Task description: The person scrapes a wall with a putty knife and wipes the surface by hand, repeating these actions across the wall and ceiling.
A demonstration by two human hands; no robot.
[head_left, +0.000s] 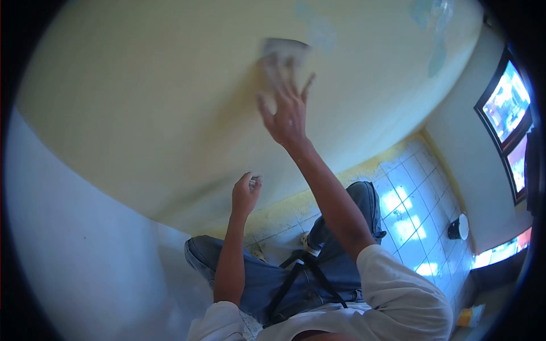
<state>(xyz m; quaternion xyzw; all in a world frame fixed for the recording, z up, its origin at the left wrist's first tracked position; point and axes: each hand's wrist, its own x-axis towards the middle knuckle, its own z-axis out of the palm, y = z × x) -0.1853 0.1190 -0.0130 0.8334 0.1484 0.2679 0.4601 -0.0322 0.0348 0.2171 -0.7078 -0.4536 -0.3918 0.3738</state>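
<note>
My right hand (287, 108) is raised against the yellowish wall (170, 91), its fingers spread and slightly blurred. Under its fingertips a greyish-white flat piece (284, 50), perhaps a sheet or pad, is pressed to the wall. Lower down, my left hand (245, 190) is near the wall with its fingers curled round something whitish that I cannot make out. Pale blue and whitish patches (321, 34) mark the wall to the right of the flat piece.
A plain white wall (74, 227) stands on the left. Glossy floor tiles (406, 199) stretch away at the right, with a dark bucket (454, 229) on them. Dark-framed windows (503, 108) are at the far right, and a yellow-and-white object (469, 316) lies at the lower right.
</note>
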